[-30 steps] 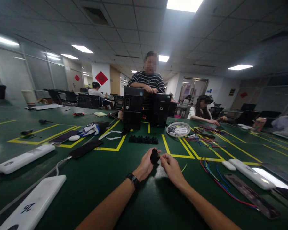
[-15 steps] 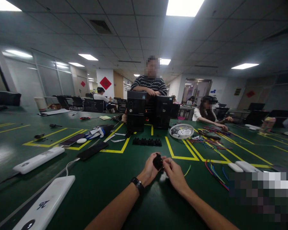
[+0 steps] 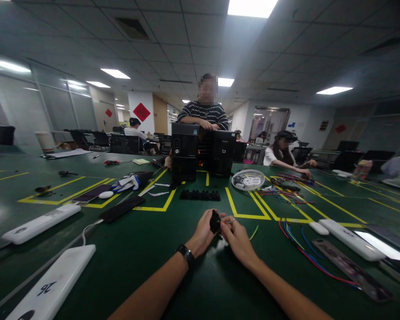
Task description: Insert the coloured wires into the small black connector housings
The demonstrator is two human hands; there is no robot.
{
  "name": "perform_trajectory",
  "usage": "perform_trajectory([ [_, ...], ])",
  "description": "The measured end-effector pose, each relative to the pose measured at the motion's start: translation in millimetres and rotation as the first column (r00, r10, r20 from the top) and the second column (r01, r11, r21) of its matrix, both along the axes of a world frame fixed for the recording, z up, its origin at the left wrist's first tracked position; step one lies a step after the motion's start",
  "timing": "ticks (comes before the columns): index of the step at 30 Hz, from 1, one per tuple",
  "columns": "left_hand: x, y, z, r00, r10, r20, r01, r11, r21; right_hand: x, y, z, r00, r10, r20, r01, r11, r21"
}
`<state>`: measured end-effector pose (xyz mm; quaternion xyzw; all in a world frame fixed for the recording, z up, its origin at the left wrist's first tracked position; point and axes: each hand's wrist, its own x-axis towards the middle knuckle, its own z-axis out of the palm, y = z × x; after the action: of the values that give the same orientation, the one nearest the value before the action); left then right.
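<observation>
My left hand [image 3: 204, 230], with a dark watch [image 3: 186, 254] on its wrist, is closed around a small black part [image 3: 215, 222] above the green table. Against that part's right side, the fingertips of my right hand [image 3: 236, 238] are pinched together. Whatever lies between those fingertips is too small to make out. A short yellow-green wire [image 3: 254, 232] lies just right of my right hand. Beyond both hands sits a row of similar black parts [image 3: 200, 195].
Two black computer towers [image 3: 184, 155] stand ahead, and a person [image 3: 203, 111] leans on them. To the right are a white basket [image 3: 248, 180], loose coloured wires [image 3: 296, 249] and a phone [image 3: 351, 270]. White power strips [image 3: 53, 280] and a dark phone [image 3: 122, 209] lie left.
The view has shifted slightly, so the table's things appear farther left. My hands keep hold of the black part, which looks turned a little in my left hand.
</observation>
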<state>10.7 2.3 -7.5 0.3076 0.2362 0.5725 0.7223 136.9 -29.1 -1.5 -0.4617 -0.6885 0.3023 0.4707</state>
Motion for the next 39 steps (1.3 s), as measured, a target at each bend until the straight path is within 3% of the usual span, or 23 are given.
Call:
perform_trajectory([
  [13, 7.2, -8.9, 3.0, 0.999, -0.039, 0.018, 0.037, 0.996, 0.081, -3.5, -4.1, 4.0, 0.998, 0.007, -0.069, -0.008, 1.000, -0.015],
  [17, 6.8, -11.2, 2.7, 0.995, -0.009, -0.098, 0.025, 0.987, 0.156, -1.4, 2.0, -1.4, 0.992, 0.042, -0.116, -0.056, 0.990, -0.126],
  [22, 7.4, -15.0, 2.7, 0.986, 0.081, -0.148, -0.042, 0.968, 0.247, 3.2, 11.2, -7.3, 0.968, 0.116, -0.222, -0.181, 0.937, -0.298],
  [28, 9.6, -21.3, 6.4, 0.962, 0.166, -0.219, -0.099, 0.953, 0.286, 6.7, 13.7, -4.6, 0.987, 0.012, -0.159, -0.070, 0.928, -0.365],
  [32, 12.0, -20.0, 6.7, 0.951, 0.188, -0.247, -0.087, 0.926, 0.368, 11.3, 11.7, 4.0, 0.994, 0.031, -0.105, -0.071, 0.913, -0.403],
  [34, 15.1, -19.8, 6.3, 0.956, 0.188, -0.226, -0.096, 0.927, 0.364, 13.0, 9.8, 7.1, 0.996, 0.026, -0.091, -0.059, 0.919, -0.389],
  [39, 19.8, -23.6, 6.0, 0.965, 0.185, -0.186, -0.145, 0.967, 0.209, 12.7, 9.4, 1.9, 0.999, -0.042, -0.007, 0.039, 0.974, -0.222],
])
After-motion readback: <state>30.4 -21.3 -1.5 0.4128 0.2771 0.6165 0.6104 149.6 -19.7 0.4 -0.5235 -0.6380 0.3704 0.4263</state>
